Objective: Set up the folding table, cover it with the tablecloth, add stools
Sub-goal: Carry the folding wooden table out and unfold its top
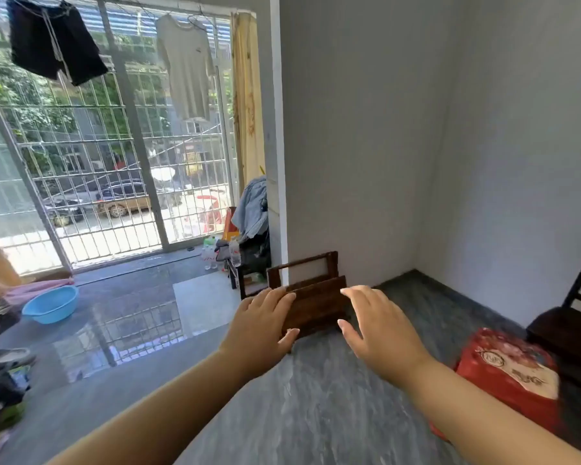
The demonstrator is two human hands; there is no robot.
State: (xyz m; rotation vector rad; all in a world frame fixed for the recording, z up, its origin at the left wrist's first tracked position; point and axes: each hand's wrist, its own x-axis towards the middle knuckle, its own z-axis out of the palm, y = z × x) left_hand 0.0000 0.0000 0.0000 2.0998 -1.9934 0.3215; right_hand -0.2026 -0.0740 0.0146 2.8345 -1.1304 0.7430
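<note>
Beside the wooden frame stand a red stool and chair.

Both hands reach to a folded wooden table standing on the floor.
The left hand lies over its left edge, fingers nearly straight; the right hand, fingers spread, is just beside its right edge. A red plastic stool stands to the right.
</note>
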